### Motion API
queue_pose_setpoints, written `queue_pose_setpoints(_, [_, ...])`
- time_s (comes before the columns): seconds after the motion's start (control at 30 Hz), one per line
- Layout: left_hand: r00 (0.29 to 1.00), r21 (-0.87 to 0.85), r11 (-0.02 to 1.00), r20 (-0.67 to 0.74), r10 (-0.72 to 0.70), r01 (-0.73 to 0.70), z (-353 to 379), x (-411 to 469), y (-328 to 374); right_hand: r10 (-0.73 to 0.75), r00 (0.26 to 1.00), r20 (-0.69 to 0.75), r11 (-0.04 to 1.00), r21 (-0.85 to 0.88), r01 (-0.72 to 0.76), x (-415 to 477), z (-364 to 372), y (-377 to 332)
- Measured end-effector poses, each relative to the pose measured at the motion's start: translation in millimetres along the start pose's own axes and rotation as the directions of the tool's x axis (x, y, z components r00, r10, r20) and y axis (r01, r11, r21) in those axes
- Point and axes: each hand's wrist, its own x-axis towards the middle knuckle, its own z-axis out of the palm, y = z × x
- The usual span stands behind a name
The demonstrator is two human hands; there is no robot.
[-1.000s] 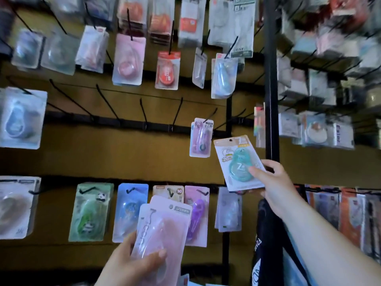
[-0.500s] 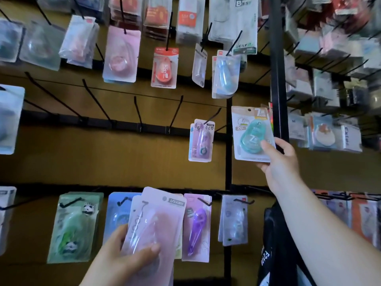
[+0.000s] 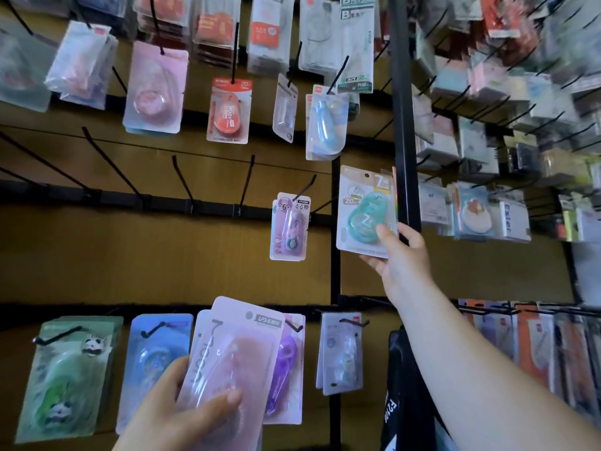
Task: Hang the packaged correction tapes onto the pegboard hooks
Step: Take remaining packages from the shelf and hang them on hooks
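Right hand (image 3: 400, 255) pinches teal pack (image 3: 364, 209), high between hung purple pack (image 3: 289, 226) and black post (image 3: 403, 109). Left hand (image 3: 175, 418) grips pink packs (image 3: 229, 359), overlapping hung stock behind.

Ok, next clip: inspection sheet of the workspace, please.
Surface: brown pegboard; middle-row hooks mostly bare.
Job's things: teal pack held beside the post, no hook seen through its hole; pink packs stacked low.
Clutter: hung packs on other rows.
Grippers: right hand pinches teal pack's lower corner; left hand grips pink packs.
Cables: nothing seen.
Surroundings: black post; more hung goods at right, blurred.
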Motion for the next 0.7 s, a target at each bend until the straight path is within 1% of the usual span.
queue_pose_setpoints(0.13, [1.0,-0.013,1.0,0.01,-0.006,0.006,3.7,-0.6,3.3,0.028,0.999,-0.022,0.999,-0.026,-0.029,3.2,1.9,8.3])
queue_pose_setpoints(0.2, [1.0,-0.021,1.0,0.021,-0.011,0.012,3.7,0.3,2.7,0.038,0.998,-0.047,0.997,-0.068,-0.041,7.1,1.7,13.1])
queue_pose_setpoints(0.27, [1.0,-0.024,1.0,0.002,-0.002,0.002,2.1,0.8,2.7,0.045,0.996,-0.078,0.991,-0.124,-0.055,12.4,2.7,18.8])
queue_pose_setpoints(0.43, [1.0,-0.039,0.999,-0.026,0.007,-0.008,-2.9,7.6,4.9,0.09,0.989,-0.115,0.975,-0.19,-0.11,28.2,10.0,34.8])
queue_pose_setpoints(0.53, [0.999,-0.043,0.999,-0.047,0.017,-0.019,-10.6,16.5,-0.7,0.085,0.985,-0.149,0.971,-0.211,-0.116,39.0,15.0,44.7])
queue_pose_setpoints(0.7, [0.998,-0.064,0.997,-0.049,0.029,-0.033,-19.8,22.3,-11.6,0.06,0.978,-0.198,0.945,-0.305,-0.12,56.4,28.9,69.3])
